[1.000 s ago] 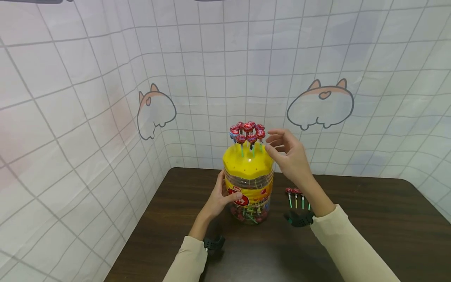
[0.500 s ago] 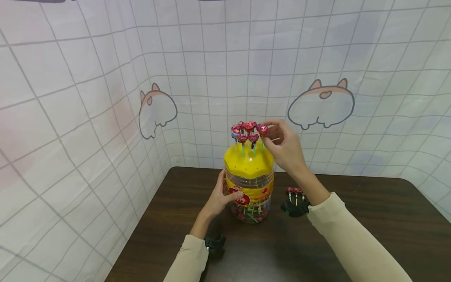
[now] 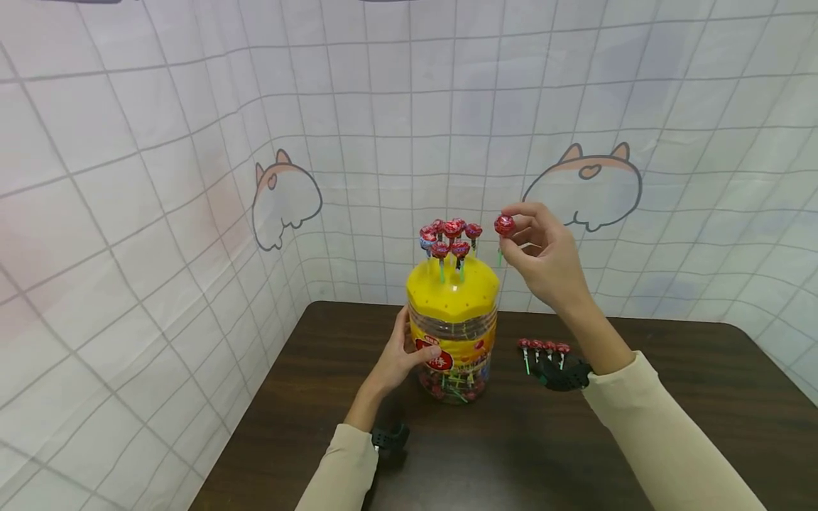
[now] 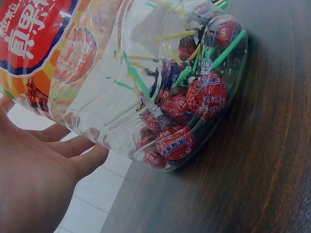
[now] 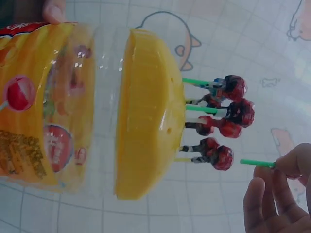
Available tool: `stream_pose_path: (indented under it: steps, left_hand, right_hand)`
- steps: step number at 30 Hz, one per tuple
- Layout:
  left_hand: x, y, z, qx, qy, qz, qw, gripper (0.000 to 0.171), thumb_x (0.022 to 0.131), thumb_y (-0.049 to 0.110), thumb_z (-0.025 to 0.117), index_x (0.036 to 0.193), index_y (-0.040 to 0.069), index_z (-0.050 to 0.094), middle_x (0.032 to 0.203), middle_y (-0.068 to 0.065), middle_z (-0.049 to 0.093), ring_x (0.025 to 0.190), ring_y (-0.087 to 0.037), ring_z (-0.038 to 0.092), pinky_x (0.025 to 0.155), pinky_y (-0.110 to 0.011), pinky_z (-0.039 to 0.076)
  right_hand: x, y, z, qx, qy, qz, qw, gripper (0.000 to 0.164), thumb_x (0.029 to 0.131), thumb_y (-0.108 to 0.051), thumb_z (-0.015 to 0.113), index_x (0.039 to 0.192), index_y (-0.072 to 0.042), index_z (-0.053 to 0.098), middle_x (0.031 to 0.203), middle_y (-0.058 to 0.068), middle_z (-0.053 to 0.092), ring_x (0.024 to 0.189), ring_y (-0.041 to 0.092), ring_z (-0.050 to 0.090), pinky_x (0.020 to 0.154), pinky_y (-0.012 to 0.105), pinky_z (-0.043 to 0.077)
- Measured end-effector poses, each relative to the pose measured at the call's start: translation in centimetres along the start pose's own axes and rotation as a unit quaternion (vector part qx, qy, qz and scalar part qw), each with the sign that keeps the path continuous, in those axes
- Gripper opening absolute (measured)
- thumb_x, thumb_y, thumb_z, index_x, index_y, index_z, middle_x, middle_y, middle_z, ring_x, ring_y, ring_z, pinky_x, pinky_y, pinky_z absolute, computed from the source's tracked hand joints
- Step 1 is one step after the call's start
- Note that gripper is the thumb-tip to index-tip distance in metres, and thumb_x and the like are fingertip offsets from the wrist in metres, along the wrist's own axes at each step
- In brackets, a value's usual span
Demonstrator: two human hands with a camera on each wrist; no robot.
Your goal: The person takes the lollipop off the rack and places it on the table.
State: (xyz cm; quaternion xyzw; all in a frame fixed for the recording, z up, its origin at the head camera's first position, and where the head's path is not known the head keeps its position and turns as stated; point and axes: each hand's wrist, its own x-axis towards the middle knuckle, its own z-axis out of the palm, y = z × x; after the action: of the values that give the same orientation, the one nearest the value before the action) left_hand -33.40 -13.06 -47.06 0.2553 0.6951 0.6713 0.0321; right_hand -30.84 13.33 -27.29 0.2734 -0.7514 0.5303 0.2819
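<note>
Head view showed a clear plastic lollipop jar (image 3: 461, 348) upright on the dark wooden table (image 3: 486, 454), nearer the far edge and toward the far left corner. The person's left hand (image 3: 395, 362) gripped it, fingers bent around its side and thumb across the printed label (image 5: 24, 73). Several standing lollipops (image 3: 452, 228), mostly red with one blue, rose from the yellow lid (image 3: 447, 298). Beside that cluster, raised toward the right, the right hand (image 3: 546, 255) pinched a red-wrapped lollipop (image 3: 504, 225) between thumb and fingertips; the right wrist view showed its green stick clear of the lid. Right of the jar, a row of four red lollipops (image 3: 537, 345) lay on the table, heads toward the far edge, some sticks partly hidden by a black wrist strap (image 3: 559, 377). Left wrist view showed loose lollipops (image 4: 207, 95) heaped in the jar's base.
</note>
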Motion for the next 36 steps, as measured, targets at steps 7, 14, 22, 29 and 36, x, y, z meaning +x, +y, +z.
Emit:
stream_pose_path:
  steps: [7, 14, 22, 29, 36]
  left_hand:
    - [0.1, -0.1, -0.1, 0.004, -0.002, 0.002, 1.0000, 0.089, 0.093, 0.037, 0.075, 0.158, 0.044, 0.015, 0.151, -0.007, 0.039, 0.130, -0.028, 0.055, 0.107, -0.049, 0.051]
    - [0.1, -0.2, -0.2, 0.008, -0.002, 0.000, 1.0000, 0.089, 0.092, 0.038, 0.076, 0.158, 0.045, 0.015, 0.150, -0.008, 0.040, 0.129, -0.027, 0.055, 0.107, -0.049, 0.051]
    - [0.0, 0.1, -0.1, 0.011, -0.002, 0.003, 0.9999, 0.090, 0.091, 0.042, 0.075, 0.158, 0.044, 0.015, 0.149, -0.009, 0.040, 0.129, -0.029, 0.055, 0.107, -0.049, 0.051]
    - [0.0, 0.1, -0.1, 0.014, 0.001, 0.003, 0.9999, 0.091, 0.090, 0.045, 0.076, 0.158, 0.044, 0.016, 0.149, -0.008, 0.039, 0.129, -0.028, 0.055, 0.106, -0.048, 0.052]
    - [0.1, -0.2, -0.2, 0.007, -0.002, 0.004, 1.0000, 0.091, 0.091, 0.042, 0.076, 0.159, 0.042, 0.016, 0.148, -0.010, 0.041, 0.128, -0.028, 0.056, 0.105, -0.047, 0.053]
  right_hand:
    - [-1.6, 1.5, -1.6, 0.013, -0.014, 0.014, 1.000, 0.036, 0.094, 0.003, 0.065, 0.130, -0.003, 0.060, 0.096, 0.003, 0.061, 0.073, 0.014, 0.066, 0.061, 0.021, 0.057]
    - [-3.5, 3.2, -3.5, 0.017, -0.013, 0.071, 0.997, 0.036, 0.096, 0.001, 0.064, 0.130, -0.010, 0.061, 0.100, 0.002, 0.062, 0.070, 0.013, 0.068, 0.060, 0.025, 0.059]
    - [-5.5, 5.1, -5.1, -0.002, -0.006, 0.112, 0.994, 0.036, 0.097, 0.000, 0.064, 0.130, -0.012, 0.060, 0.097, -0.003, 0.063, 0.071, 0.012, 0.069, 0.059, 0.027, 0.059]
    - [-7.5, 7.9, -5.8, 0.010, -0.015, 0.133, 0.991, 0.037, 0.096, 0.002, 0.063, 0.130, -0.012, 0.060, 0.096, -0.004, 0.064, 0.073, 0.011, 0.068, 0.060, 0.027, 0.060]
    - [-9.7, 11.3, -6.3, 0.005, -0.017, 0.184, 0.983, 0.037, 0.097, 0.002, 0.064, 0.130, -0.013, 0.058, 0.093, -0.007, 0.064, 0.072, 0.012, 0.068, 0.062, 0.029, 0.061]
